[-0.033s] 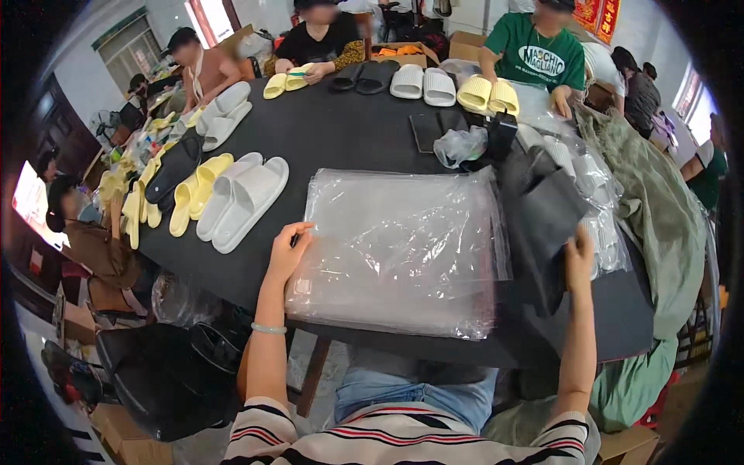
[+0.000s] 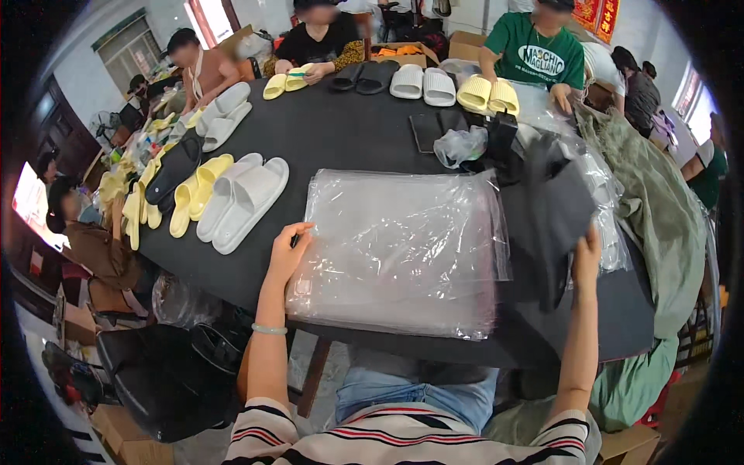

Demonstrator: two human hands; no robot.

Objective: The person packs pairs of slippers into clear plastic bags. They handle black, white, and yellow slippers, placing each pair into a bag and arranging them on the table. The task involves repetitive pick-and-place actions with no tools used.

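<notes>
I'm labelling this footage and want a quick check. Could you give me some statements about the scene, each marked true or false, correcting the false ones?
1. The right hand holds dark slippers. True.
2. The left hand is at the left edge of the clear bags. True.
3. The bags lie on the floor. False: they lie on the black table.
4. The right hand is left of the bags. False: it is right of them.

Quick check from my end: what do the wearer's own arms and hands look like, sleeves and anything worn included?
The left hand and right hand are ungloved. A pale, smooth, rounded bangle circles the left forearm; none shows on the right forearm. The left sleeve and right sleeve are short, off-white, with black and red stripes.
</notes>
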